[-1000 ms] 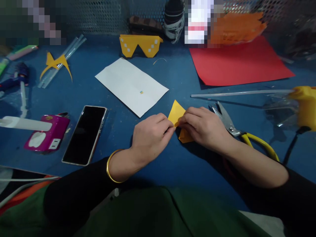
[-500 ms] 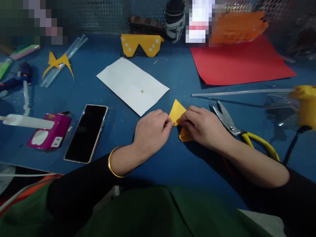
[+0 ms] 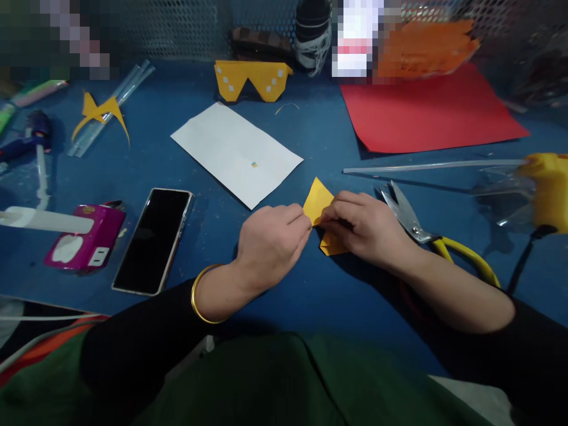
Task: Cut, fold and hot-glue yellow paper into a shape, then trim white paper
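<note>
Blue tabletop (image 3: pixel 288 302) spreads across the head view, with a white sheet (image 3: pixel 231 148) at upper centre and scissors (image 3: pixel 415 231) right of centre. Yellow paper (image 3: pixel 316 198) sits just right of the middle of the frame, between the two hands. The left hand (image 3: pixel 270 245) is curled nearly closed, seeming to pinch the paper's lower left edge; the right hand (image 3: pixel 368 228) bunches thumb and fingers on it from the right, hiding much of it. Working it well probably calls for a light, steady pinch on both sides, so no stray crease forms.
</note>
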`<control>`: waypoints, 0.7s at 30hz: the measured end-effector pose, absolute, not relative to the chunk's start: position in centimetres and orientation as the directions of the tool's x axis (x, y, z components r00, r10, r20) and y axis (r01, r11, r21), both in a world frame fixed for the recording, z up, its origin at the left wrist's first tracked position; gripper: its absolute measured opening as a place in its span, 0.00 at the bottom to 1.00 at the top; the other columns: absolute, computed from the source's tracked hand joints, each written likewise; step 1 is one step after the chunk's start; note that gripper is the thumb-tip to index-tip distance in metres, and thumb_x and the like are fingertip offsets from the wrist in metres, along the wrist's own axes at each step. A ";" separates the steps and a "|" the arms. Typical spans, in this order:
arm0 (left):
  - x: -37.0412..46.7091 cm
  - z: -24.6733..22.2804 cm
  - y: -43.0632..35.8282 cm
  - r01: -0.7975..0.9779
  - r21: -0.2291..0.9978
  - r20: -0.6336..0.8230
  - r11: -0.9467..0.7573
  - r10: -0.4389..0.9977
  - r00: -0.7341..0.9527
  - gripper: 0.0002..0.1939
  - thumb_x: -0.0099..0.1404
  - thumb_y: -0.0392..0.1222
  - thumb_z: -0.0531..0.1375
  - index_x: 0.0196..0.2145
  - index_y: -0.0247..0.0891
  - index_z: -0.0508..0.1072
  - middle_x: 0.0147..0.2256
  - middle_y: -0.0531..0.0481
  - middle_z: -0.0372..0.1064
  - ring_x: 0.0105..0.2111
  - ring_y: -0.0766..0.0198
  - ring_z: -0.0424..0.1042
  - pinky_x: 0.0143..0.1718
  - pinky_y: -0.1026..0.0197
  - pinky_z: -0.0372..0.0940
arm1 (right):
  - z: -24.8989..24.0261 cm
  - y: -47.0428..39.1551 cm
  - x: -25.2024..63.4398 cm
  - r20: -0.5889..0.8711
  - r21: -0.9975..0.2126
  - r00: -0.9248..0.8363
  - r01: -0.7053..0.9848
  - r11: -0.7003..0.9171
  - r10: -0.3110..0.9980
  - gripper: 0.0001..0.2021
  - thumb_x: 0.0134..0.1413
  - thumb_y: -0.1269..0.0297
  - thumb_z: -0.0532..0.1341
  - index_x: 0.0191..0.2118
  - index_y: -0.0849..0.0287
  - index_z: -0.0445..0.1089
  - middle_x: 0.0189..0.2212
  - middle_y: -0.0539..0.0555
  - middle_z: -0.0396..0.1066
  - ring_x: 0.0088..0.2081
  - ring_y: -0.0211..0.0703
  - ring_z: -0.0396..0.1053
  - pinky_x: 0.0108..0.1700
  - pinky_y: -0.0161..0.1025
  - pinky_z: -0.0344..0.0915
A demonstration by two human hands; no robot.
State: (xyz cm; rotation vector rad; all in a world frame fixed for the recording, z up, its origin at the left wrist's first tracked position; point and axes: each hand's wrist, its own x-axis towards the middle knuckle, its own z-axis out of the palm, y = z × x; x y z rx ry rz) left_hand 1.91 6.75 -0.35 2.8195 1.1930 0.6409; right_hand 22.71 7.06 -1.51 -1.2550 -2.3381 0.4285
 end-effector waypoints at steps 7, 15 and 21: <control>2.1 -0.4 6.8 0.704 0.264 0.366 -0.659 0.744 0.559 0.08 0.68 0.38 0.60 0.30 0.37 0.75 0.32 0.51 0.75 0.32 0.62 0.74 0.30 0.60 0.61 | -1.3 7.0 22.7 0.252 -0.443 -0.515 0.691 0.571 0.819 0.06 0.62 0.71 0.58 0.36 0.60 0.73 0.32 0.54 0.72 0.32 0.43 0.68 0.35 0.41 0.59; 2.3 0.0 6.7 0.753 0.291 0.280 -0.591 0.805 0.523 0.09 0.66 0.38 0.61 0.28 0.38 0.74 0.30 0.49 0.75 0.32 0.60 0.71 0.32 0.57 0.60 | -1.1 7.1 22.5 0.145 -0.598 -0.453 0.668 0.443 0.879 0.07 0.60 0.73 0.59 0.34 0.56 0.73 0.33 0.52 0.73 0.35 0.43 0.70 0.37 0.40 0.61; 2.4 0.0 7.6 0.752 0.418 0.189 -0.509 0.859 0.476 0.08 0.65 0.39 0.64 0.27 0.38 0.75 0.29 0.50 0.74 0.31 0.60 0.69 0.32 0.57 0.59 | -1.1 7.2 22.3 0.136 -0.568 -0.458 0.690 0.448 0.878 0.07 0.60 0.74 0.58 0.34 0.59 0.72 0.31 0.54 0.70 0.33 0.43 0.68 0.36 0.40 0.59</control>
